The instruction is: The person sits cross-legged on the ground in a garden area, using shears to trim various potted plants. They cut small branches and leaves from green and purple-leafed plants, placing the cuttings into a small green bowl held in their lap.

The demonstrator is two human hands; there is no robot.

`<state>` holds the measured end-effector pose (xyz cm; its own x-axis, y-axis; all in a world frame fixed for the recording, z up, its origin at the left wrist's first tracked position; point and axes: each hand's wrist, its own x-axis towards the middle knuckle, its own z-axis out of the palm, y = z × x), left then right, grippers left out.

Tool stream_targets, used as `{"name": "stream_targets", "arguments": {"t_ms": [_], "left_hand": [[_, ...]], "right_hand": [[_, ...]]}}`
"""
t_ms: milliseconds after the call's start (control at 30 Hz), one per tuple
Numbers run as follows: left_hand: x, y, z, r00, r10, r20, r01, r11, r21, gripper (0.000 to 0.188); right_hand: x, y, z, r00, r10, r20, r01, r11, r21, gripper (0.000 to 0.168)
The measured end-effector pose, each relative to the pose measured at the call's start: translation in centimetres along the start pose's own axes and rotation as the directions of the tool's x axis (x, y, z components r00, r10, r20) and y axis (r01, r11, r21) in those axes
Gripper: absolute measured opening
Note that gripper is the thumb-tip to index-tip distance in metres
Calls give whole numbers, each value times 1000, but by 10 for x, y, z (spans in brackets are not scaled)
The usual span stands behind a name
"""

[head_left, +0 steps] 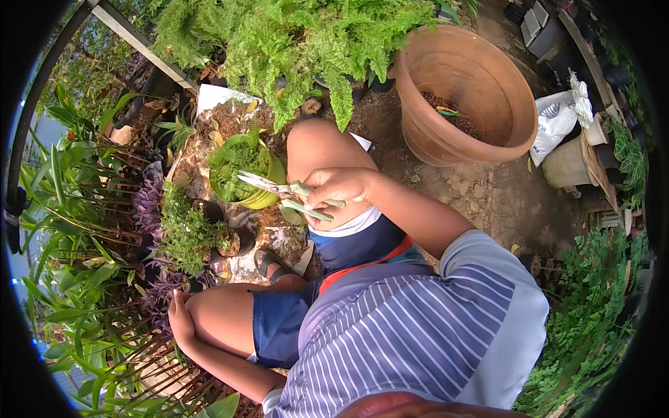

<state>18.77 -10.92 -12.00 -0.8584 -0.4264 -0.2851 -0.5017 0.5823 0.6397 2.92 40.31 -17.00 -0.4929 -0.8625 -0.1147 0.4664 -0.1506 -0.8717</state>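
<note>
My right hand (334, 190) grips a pair of pruning shears (292, 196) with pale green handles, just above my right knee. Their metal blades point left, over the near rim of a lime-green plastic pot (276, 170). Feathery green fern fronds (232, 170) fill that pot, and its soil is hidden. On my left knee rests my left hand (181, 320), holding nothing; part of its fingers is out of sight. A small-leaved potted plant (185, 230) stands between the lime-green pot and my left knee.
A large terracotta pot (465, 94) with some soil and a green-and-orange object (447, 111) inside stands at upper right. Beyond it leans a white sack (556, 123). Bushy ferns (313, 42) hang over the top. Purple-leaved plants (150, 204) and tall leafy stems (78, 271) line the left.
</note>
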Motion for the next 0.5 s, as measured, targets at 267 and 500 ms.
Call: {"name": "stream_targets", "arguments": {"t_ms": [267, 500], "left_hand": [[49, -59, -15, 950, -163, 266, 246, 916, -317, 50], [35, -111, -37, 889, -250, 383, 384, 863, -328, 38]], "right_hand": [[-62, -19, -30, 997, 20, -73, -5, 981, 192, 33], [-82, -4, -85, 986, -100, 134, 21, 869, 494, 29]]}}
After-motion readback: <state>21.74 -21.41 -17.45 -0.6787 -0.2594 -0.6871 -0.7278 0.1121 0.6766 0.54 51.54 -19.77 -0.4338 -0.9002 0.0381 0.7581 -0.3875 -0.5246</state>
